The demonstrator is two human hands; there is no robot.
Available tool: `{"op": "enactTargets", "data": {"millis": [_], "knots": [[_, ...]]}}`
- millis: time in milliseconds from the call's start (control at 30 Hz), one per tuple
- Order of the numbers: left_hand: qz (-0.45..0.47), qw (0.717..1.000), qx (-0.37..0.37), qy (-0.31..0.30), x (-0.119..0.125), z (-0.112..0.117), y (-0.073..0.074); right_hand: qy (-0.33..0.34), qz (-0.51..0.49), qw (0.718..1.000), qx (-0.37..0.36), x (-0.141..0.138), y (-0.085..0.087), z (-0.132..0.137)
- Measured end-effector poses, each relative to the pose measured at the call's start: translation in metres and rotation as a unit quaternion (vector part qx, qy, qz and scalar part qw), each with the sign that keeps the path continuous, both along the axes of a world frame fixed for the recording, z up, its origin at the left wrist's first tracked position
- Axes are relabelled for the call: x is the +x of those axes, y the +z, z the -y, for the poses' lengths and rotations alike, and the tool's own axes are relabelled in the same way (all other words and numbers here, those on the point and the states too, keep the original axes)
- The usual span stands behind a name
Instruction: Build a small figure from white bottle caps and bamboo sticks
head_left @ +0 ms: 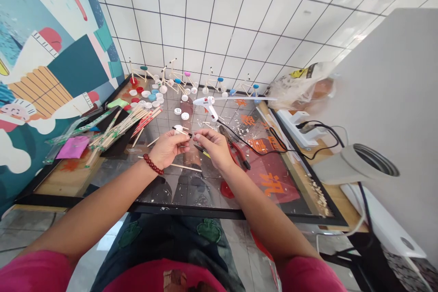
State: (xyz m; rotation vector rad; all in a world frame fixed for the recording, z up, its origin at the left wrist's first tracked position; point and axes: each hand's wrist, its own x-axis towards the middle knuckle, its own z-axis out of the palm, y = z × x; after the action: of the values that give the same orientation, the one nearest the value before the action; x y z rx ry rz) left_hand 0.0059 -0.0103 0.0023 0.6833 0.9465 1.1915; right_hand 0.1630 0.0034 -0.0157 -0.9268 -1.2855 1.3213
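Observation:
My left hand (pixel 168 148), with a red bead bracelet on its wrist, pinches a thin dark stick (pixel 181 132) between thumb and fingers. Close by on the right, my right hand (pixel 215 147) has its thumb and fingertips pressed together near the stick's end; what they hold, if anything, is too small to make out. A white bottle cap (pixel 178 129) sits just behind the left fingers. Below the hands, a loose wooden stick (pixel 186 167) lies on the glass tabletop. Beyond them rests a white glue gun (pixel 207 106) with a black cord.
Several stick-and-bottle-cap figures (pixel 178 81) stand along the tiled wall. At left lies a pile of wrapped chopsticks (pixel 116 134) beside a pink packet (pixel 73 147). Red-handled pliers (pixel 239 155) lie by my right forearm. A power strip (pixel 297 127) and a grey cup-shaped object (pixel 352 164) are at right.

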Motion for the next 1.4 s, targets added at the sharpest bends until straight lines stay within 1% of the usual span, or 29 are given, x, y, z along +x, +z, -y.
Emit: {"op": "enactTargets", "data": {"millis": [167,333,467,600,700,833,900,1033,1167,1300,1400], "knots": [[0.005,1.000,-0.007,0.022,0.0002,-0.0002,0.0020,0.015,0.007,1.000,0.015,-0.0040,-0.0016,0.0012],[0.007,1.000,0.007,0.025,-0.0010,-0.0017,0.0012,0.024,0.024,0.999,0.028,-0.0048,-0.0038,0.0003],[-0.006,0.999,0.014,0.030,-0.0012,-0.0019,0.0002,0.018,0.029,0.999,0.042,-0.0048,-0.0029,0.0010],[-0.007,0.999,0.016,0.034,0.0009,-0.0011,0.0011,0.027,0.039,0.997,0.056,-0.0062,-0.0025,0.0032],[-0.009,1.000,0.012,0.028,0.0029,0.0008,0.0030,0.019,0.049,0.996,0.067,-0.0068,-0.0045,0.0037],[-0.018,1.000,0.002,0.001,0.0050,0.0037,0.0056,0.015,0.060,0.995,0.081,-0.0057,-0.0063,0.0030],[-0.019,1.000,-0.001,-0.003,0.0053,0.0042,0.0062,0.012,0.060,0.994,0.085,-0.0052,-0.0062,0.0026],[-0.012,1.000,-0.002,-0.004,0.0040,0.0034,0.0053,0.006,0.046,0.995,0.084,-0.0053,-0.0060,0.0017],[-0.001,1.000,0.005,-0.003,0.0015,0.0029,0.0044,-0.016,0.039,0.996,0.073,-0.0043,-0.0056,0.0004],[-0.036,0.999,0.004,0.013,0.0006,0.0024,0.0050,-0.026,0.034,0.997,0.064,-0.0021,-0.0034,-0.0002],[-0.060,0.998,0.004,0.021,0.0012,0.0022,0.0051,-0.017,-0.001,0.999,0.044,-0.0019,-0.0030,-0.0007]]}}
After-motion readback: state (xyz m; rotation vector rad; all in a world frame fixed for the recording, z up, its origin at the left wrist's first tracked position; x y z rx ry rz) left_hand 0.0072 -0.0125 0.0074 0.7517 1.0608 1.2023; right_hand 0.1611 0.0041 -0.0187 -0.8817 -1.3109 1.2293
